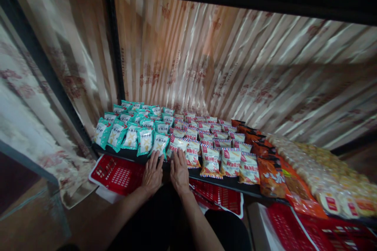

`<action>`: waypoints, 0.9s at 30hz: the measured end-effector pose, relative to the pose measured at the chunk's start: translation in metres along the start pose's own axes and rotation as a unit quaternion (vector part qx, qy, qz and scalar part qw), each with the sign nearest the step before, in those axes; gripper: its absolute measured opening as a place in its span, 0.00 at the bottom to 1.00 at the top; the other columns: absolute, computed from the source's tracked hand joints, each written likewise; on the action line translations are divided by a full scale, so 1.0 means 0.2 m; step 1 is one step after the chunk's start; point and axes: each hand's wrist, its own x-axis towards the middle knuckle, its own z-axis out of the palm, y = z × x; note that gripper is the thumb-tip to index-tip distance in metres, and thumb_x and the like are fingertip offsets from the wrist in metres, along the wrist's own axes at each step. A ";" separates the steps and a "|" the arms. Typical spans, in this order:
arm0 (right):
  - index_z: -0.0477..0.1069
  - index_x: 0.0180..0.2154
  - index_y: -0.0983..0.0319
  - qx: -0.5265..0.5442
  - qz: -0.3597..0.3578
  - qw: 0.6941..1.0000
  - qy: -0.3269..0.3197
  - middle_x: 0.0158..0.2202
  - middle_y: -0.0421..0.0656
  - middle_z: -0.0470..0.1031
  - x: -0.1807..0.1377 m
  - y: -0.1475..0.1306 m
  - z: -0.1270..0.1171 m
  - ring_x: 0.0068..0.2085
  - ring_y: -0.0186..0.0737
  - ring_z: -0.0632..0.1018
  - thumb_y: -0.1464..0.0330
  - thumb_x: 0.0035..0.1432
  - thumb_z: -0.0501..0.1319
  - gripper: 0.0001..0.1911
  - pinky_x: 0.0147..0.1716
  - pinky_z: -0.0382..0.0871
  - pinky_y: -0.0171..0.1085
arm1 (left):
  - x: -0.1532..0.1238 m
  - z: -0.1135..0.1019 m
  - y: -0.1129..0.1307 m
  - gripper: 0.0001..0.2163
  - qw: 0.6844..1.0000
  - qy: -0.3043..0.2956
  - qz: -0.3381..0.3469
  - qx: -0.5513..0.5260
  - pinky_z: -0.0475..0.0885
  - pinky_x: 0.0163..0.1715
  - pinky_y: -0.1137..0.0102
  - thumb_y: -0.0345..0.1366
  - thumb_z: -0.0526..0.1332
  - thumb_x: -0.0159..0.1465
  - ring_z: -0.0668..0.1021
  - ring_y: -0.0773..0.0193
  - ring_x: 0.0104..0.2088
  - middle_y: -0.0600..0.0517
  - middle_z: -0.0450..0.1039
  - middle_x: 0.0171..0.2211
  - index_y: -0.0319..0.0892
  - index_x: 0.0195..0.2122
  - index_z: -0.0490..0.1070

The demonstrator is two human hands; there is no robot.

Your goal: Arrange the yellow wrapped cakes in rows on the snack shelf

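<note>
A dark shelf [226, 182] carries rows of small snack packets. Teal-and-white packets [132, 133] fill its left part, red-and-white striped packets [210, 151] the middle. My left hand [152, 174] lies flat at the shelf's front edge, fingers stretched out, fingertips touching a teal packet [160, 144]. My right hand [179, 171] lies beside it, fingers straight and together, fingertips at a red-and-white packet [179, 145]. Neither hand holds anything.
Orange packets [266, 164] and pale round snacks in clear wrappers [321, 172] fill the shelf's right side. Red plastic baskets sit below the shelf at left [116, 174], centre [224, 200] and right [312, 229]. Patterned paper lines the back wall [235, 70]. A dark post [113, 47] stands at left.
</note>
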 end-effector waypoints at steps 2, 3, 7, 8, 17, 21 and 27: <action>0.62 0.57 0.67 -0.001 -0.003 1.000 -0.002 0.62 0.54 0.57 0.00 0.01 0.01 0.64 0.47 0.55 0.69 0.63 0.46 0.22 0.57 0.61 0.51 | 0.00 0.00 0.00 0.29 1.000 0.005 0.003 0.000 0.59 0.56 0.55 0.25 0.49 0.60 0.48 0.53 0.65 0.43 0.46 0.65 0.41 0.64 0.48; 0.62 0.57 0.67 -0.001 -0.004 1.000 -0.001 0.62 0.54 0.57 0.00 0.01 0.01 0.64 0.47 0.55 0.69 0.63 0.46 0.22 0.57 0.61 0.51 | 0.00 0.01 0.00 0.29 1.000 0.008 0.005 0.001 0.59 0.56 0.56 0.25 0.49 0.60 0.48 0.53 0.65 0.43 0.46 0.65 0.41 0.64 0.48; 0.60 0.58 0.65 0.000 -0.017 1.000 0.011 0.63 0.53 0.55 -0.01 0.01 0.00 0.65 0.47 0.53 0.70 0.63 0.46 0.23 0.57 0.61 0.51 | 0.00 0.00 0.00 0.29 1.000 0.011 0.009 0.004 0.58 0.56 0.55 0.25 0.49 0.60 0.47 0.53 0.65 0.42 0.45 0.66 0.41 0.64 0.48; 0.59 0.59 0.65 -0.003 -0.024 1.000 0.014 0.63 0.52 0.54 -0.02 0.01 0.00 0.65 0.46 0.52 0.71 0.63 0.46 0.23 0.57 0.61 0.51 | 0.00 0.00 0.00 0.29 1.000 0.010 0.009 0.003 0.58 0.56 0.55 0.25 0.49 0.60 0.47 0.53 0.65 0.42 0.45 0.66 0.41 0.64 0.47; 0.60 0.58 0.61 -0.062 -0.066 0.996 0.017 0.63 0.50 0.56 -0.01 -0.07 -0.02 0.66 0.49 0.49 0.73 0.61 0.49 0.23 0.56 0.59 0.54 | -0.02 0.00 -0.05 0.27 0.999 0.042 0.000 -0.015 0.58 0.57 0.56 0.26 0.48 0.62 0.48 0.55 0.65 0.43 0.47 0.65 0.41 0.64 0.49; 0.62 0.57 0.62 -0.071 -0.091 0.993 0.002 0.63 0.50 0.56 0.01 -0.13 0.01 0.66 0.50 0.49 0.73 0.61 0.50 0.22 0.56 0.58 0.54 | 0.04 -0.04 -0.11 0.24 0.991 0.117 -0.065 -0.018 0.57 0.57 0.53 0.29 0.46 0.65 0.48 0.54 0.65 0.40 0.49 0.64 0.39 0.63 0.51; 0.62 0.57 0.62 -0.085 -0.100 0.991 -0.017 0.61 0.50 0.60 0.03 -0.19 0.06 0.66 0.50 0.48 0.73 0.61 0.50 0.22 0.56 0.57 0.53 | 0.19 -0.12 -0.23 0.22 0.979 0.169 -0.111 -0.010 0.57 0.57 0.51 0.32 0.46 0.65 0.50 0.50 0.65 0.37 0.49 0.64 0.37 0.61 0.53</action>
